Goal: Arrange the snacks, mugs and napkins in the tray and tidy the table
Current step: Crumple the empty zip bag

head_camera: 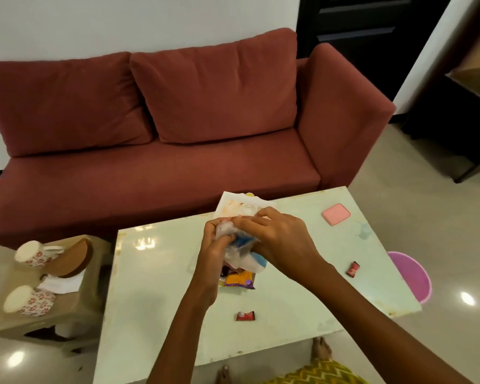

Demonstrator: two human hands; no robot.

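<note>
Both your hands are over the middle of the pale surface [155,286], working the same crumpled bundle [243,249] of clear and white wrapping with a blue patch in it. Your left hand [215,245] has its fingers [227,241] curled shut around the bundle's left side, and your right hand [277,236] pinches its top and right side with the fingers bent in close; the two hands touch at the fingertips. Just beyond your fingers a white printed sheet [233,203] lies flat on the surface, partly hidden by your right hand. Just below the bundle, toward you, an orange and purple snack packet [239,281] rests on the surface with darker wrappers beside it that are too hidden to tell apart. Nearer you, well short of your hands, a small red candy [245,316] lies alone. Off to the right of your right hand is a second red candy [352,269], and farther right and beyond it a pink square [336,214] near the far edge. Well to the left of your left hand, on a low stool [75,309] off the surface, two flowered mugs [28,300] lie on their sides with a brown tray [72,259] and a white napkin [60,284] between them. A pink bin [412,275] stands on the floor past the right edge.
</note>
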